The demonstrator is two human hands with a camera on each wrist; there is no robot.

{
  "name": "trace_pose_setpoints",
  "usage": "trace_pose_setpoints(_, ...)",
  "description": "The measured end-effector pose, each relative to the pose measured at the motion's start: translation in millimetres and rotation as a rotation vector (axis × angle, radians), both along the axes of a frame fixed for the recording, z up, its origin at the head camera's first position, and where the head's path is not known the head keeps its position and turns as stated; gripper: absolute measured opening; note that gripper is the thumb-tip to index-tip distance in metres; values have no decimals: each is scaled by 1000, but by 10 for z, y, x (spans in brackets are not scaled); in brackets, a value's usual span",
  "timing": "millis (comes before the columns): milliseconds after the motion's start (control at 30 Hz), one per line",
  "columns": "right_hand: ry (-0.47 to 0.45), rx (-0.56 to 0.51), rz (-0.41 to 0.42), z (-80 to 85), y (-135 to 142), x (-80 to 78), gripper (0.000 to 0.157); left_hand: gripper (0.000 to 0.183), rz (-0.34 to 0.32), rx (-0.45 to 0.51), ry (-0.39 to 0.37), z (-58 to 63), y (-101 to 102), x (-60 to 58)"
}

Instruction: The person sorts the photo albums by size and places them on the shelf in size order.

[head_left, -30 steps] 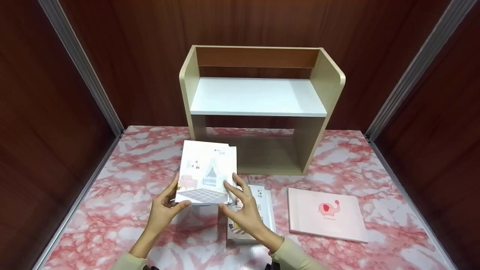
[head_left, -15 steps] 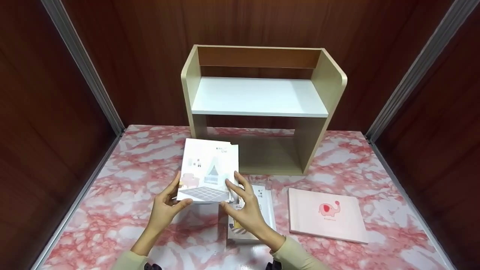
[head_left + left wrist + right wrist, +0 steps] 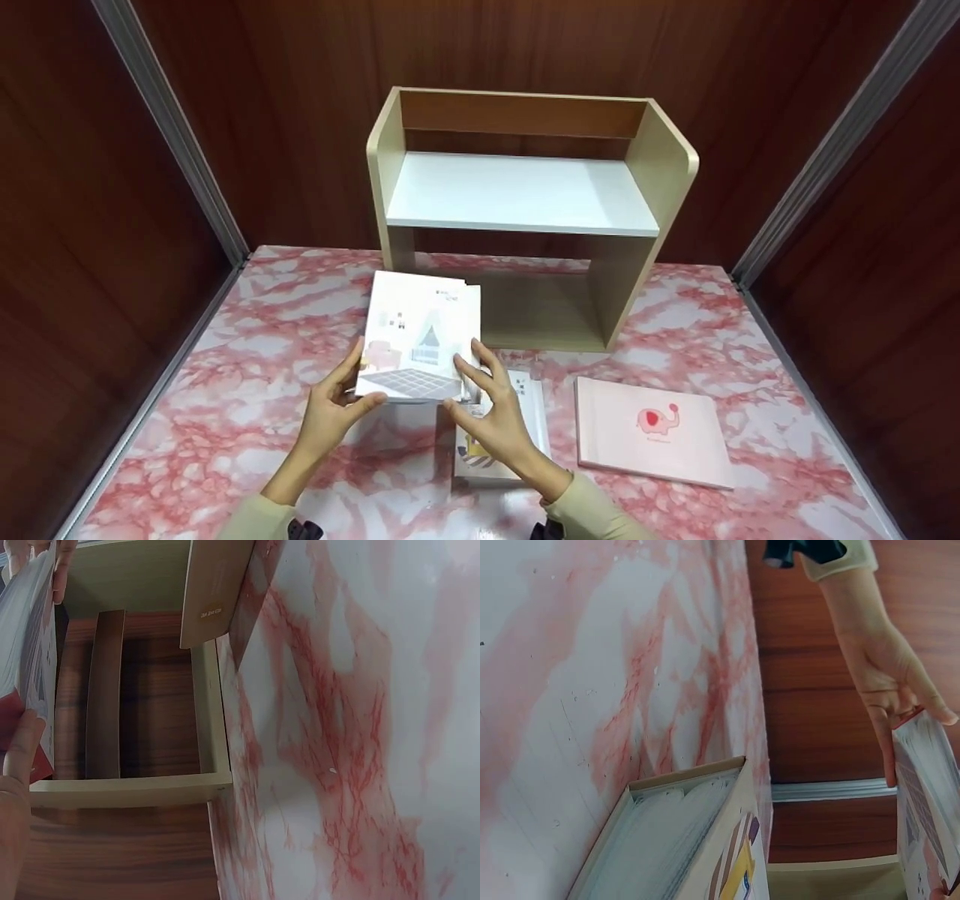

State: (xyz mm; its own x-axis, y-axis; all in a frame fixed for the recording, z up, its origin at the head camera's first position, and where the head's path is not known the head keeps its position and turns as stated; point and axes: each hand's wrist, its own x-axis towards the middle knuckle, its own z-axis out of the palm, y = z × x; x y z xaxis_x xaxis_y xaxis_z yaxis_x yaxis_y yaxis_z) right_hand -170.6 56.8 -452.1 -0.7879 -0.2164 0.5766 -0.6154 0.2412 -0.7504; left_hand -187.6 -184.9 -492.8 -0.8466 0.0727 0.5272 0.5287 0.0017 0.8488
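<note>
The left hand (image 3: 328,411) and right hand (image 3: 495,421) clamp their fingers on a white, illustrated, rectangular paper book (image 3: 411,331). A pink, rectangular, elephant-printed book (image 3: 637,439) lies flat nearby.

On the red-and-white marbled tabletop (image 3: 247,405), lying flat, a pink book (image 3: 622,431) bearing a red-eared elephant; just left of it in the head view, a white illustrated book (image 3: 531,412), partly hidden. Farther back, upright, a two-tier wooden bookshelf (image 3: 523,195). Behind, dark wood-grain panelling (image 3: 517,45); along corners, grey metal strips (image 3: 173,127).
</note>
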Motion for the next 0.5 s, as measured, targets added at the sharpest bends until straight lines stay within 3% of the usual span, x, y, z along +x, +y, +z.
trace_pose_setpoints(200, 8, -7, -8, 0, 23, 5, 52, 76, -19, 15, -7, 111, 46, 72)
trace_pose_setpoints(500, 31, -6, -27, 46, 39, -1, 53, 80, -18, -5, -6, 84, 40, -10)
